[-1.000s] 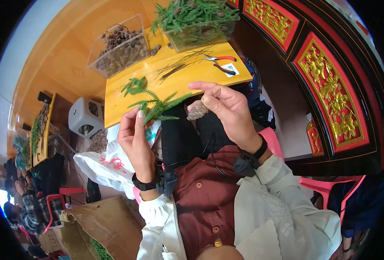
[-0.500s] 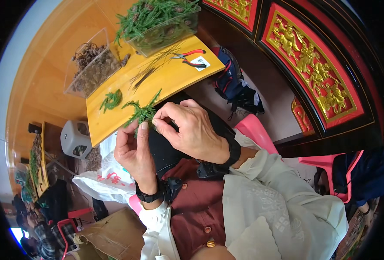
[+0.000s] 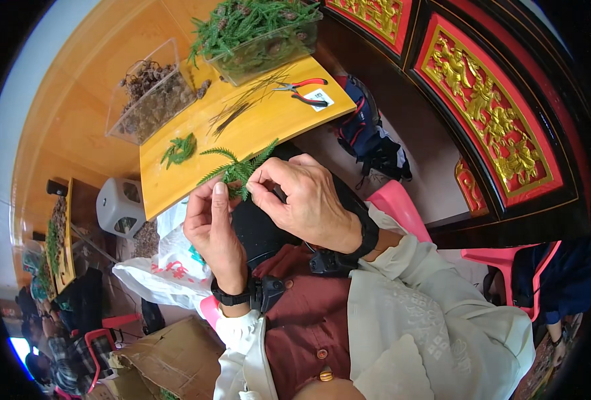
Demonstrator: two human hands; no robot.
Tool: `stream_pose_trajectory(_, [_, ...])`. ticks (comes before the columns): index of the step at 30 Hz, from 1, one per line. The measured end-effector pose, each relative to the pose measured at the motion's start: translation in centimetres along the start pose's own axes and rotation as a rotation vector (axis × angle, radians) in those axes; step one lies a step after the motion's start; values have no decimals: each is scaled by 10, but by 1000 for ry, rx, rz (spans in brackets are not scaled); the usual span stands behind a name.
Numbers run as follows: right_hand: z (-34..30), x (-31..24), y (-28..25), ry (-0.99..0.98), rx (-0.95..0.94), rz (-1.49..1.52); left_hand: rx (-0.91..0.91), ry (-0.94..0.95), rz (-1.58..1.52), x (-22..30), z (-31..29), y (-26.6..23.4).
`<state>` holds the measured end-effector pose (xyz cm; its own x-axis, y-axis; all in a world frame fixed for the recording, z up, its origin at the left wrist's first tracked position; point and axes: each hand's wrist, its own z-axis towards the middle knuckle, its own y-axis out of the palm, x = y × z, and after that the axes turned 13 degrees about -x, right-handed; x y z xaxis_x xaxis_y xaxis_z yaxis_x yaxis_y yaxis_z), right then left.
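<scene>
Between my two hands is a green conifer-like sprig (image 3: 243,167) with feathery needles spreading upward past the table's near edge. My left hand (image 3: 214,223) is closed, thumb and fingers pinching the sprig's base from the left. From the right, my right hand (image 3: 309,197) has its thumb and forefinger pressed together beside the sprig's lower stems; whatever sits between those fingertips is too small to make out. A small curled green sprig (image 3: 179,151) lies on the yellow table (image 3: 175,180). Farther back are thin dark wires (image 3: 239,110) and red-and-black handled pliers (image 3: 303,91).
A clear bin of green sprigs (image 3: 262,57) and another of brown cones (image 3: 152,103) stand on the table. Below it are a grey stool (image 3: 120,207), a white plastic bag (image 3: 165,270) and a cardboard box (image 3: 172,357). A dark backpack (image 3: 362,123) rests at the right, near pink chairs.
Both hands and the sprig appear slightly farther right, along with the table and bins, as the view shifts. The pinching grip stays much the same.
</scene>
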<state>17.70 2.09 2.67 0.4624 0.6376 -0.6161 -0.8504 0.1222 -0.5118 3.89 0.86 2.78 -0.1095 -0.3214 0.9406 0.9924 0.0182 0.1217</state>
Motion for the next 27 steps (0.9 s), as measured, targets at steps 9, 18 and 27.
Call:
stream_pose_trajectory(9, [-2,5,3,-3,10,-44,-53,-83,-89,-4,0,-1])
stream_pose_trajectory(18, [-3,-6,-11,-24,-81,-187,-108,-309,-346,-9,1,-7])
stream_pose_trajectory(27, [-2,-13,-5,-40,-60,-289,-127,-351,-521,-11,0,-8])
